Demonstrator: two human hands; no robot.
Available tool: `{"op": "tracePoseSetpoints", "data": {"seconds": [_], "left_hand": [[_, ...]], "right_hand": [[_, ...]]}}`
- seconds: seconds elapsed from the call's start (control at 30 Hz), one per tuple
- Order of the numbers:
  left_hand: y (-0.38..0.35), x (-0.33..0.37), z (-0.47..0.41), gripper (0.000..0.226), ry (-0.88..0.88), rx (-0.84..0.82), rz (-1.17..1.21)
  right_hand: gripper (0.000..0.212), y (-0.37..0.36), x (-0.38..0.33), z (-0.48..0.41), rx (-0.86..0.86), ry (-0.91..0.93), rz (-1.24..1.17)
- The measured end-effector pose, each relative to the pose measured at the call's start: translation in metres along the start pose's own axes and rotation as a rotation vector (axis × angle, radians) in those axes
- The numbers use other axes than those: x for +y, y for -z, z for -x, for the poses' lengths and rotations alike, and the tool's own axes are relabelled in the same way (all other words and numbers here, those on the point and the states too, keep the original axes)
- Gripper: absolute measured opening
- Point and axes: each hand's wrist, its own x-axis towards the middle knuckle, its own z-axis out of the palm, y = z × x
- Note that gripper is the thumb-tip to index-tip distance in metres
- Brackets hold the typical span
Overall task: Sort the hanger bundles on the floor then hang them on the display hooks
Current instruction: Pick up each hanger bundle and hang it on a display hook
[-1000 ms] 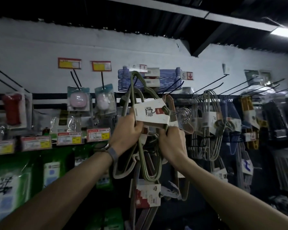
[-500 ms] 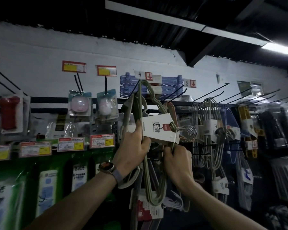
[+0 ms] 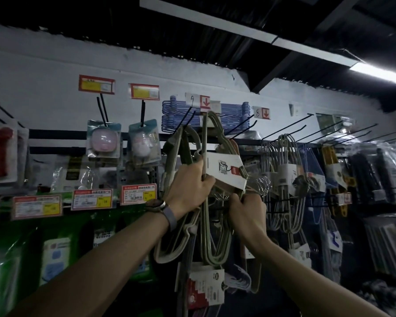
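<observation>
I hold a bundle of olive-green hangers (image 3: 209, 227) with a white paper sleeve (image 3: 224, 171) up against the display wall. My left hand (image 3: 189, 188), with a watch on the wrist, grips the bundle beside the sleeve. My right hand (image 3: 249, 210) is closed on the bundle's lower right, by its metal hooks (image 3: 262, 187). The top of the bundle reaches the black display hooks (image 3: 188, 118) under a price tag marked 9. Whether the bundle rests on a hook I cannot tell.
Blue hangers (image 3: 229, 115) lie stacked on the top rail. Grey hanger bundles (image 3: 288, 179) hang to the right below bare black hooks (image 3: 290, 125). Packaged goods (image 3: 103, 140) and price labels (image 3: 137, 194) fill the left. More tagged hangers (image 3: 206, 287) hang below.
Both hands have lifted the green bundle higher and a little right, so its top now reaches the hooks by the blue hangers. The view has tilted upward.
</observation>
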Motion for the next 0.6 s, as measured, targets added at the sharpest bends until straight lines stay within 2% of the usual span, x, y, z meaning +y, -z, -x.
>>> {"op": "tracePoseSetpoints", "data": {"seconds": [0.2,0.3,0.5,0.6], "left_hand": [[0.017,-0.003,-0.006,0.033,0.029,0.103,0.005],[0.018,-0.003,0.001,0.041,0.011,0.117,0.012],[0.012,-0.009,0.02,0.046,0.03,0.113,-0.068],[0.011,-0.013,0.016,0.045,0.083,0.061,-0.184]], "right_hand": [[0.041,-0.004,-0.02,-0.015,0.003,0.101,-0.029],[0.04,-0.011,-0.014,-0.013,0.002,0.099,-0.034],[0.039,-0.014,-0.011,0.002,-0.032,0.102,0.028],[0.043,-0.019,-0.009,-0.004,-0.065,0.094,0.074]]}}
